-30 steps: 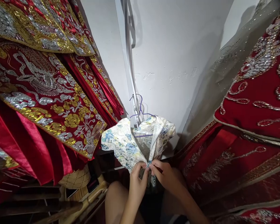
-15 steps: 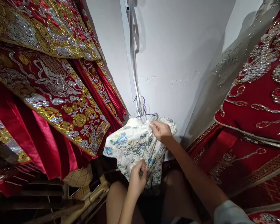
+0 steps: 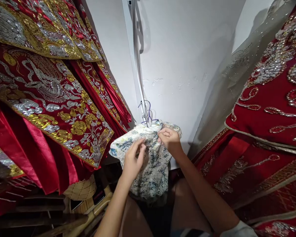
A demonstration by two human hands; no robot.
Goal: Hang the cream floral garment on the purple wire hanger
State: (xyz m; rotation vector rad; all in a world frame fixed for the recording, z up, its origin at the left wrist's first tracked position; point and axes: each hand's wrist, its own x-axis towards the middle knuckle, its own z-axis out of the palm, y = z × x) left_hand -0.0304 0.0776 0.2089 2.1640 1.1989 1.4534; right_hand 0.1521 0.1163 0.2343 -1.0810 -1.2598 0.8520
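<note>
A pale short-sleeved floral garment (image 3: 150, 174) with blue and grey flowers hangs in front of me on a thin purple hanger (image 3: 149, 113). High on its front, just below the collar, my right hand (image 3: 170, 141) pinches the fabric, which bunches there. My left hand (image 3: 133, 159) is over the garment's left side, thumb and fingers curved and apart, with nothing visible between them. Whether its fingertips touch the cloth I cannot tell.
A white metal rail (image 3: 135, 59) runs along the grey-white wall (image 3: 177, 49) behind the hanger. Red sequined costumes (image 3: 51, 89) crowd the left, and a beaded red garment (image 3: 268, 115) fills the right. Low on the left are a woven basket (image 3: 81, 190) and bamboo furniture (image 3: 98, 205).
My left hand has let go of the garment's lower front edge and moved up and left, its fingers parting. The right hand stays near the collar, and the front now hangs more gathered.
</note>
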